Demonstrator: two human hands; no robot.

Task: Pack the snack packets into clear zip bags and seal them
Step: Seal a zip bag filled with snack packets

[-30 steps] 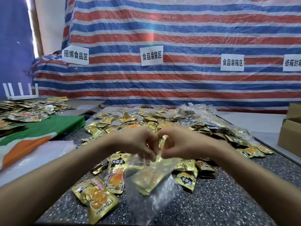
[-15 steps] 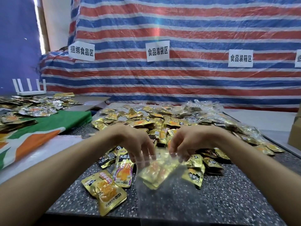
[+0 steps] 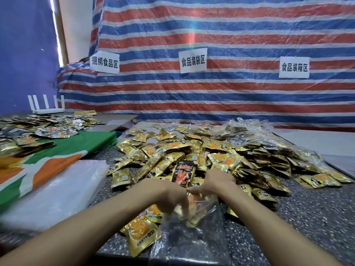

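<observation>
Both the left hand (image 3: 172, 198) and right hand (image 3: 217, 184) pinch the mouth of the filled zip bag (image 3: 203, 213) at six o'clock on the counter (image 3: 288, 217), seemingly to seal it; snack packets (image 3: 192, 150) heap at twelve.

Zip bag (image 3: 194, 227) lies before the packet heap (image 3: 221, 150) — router (image 3: 47, 108) far left, behind.

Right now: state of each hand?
Left hand: closed, pinching the top of the clear zip bag.
Right hand: closed, pinching the same bag's top edge.
</observation>
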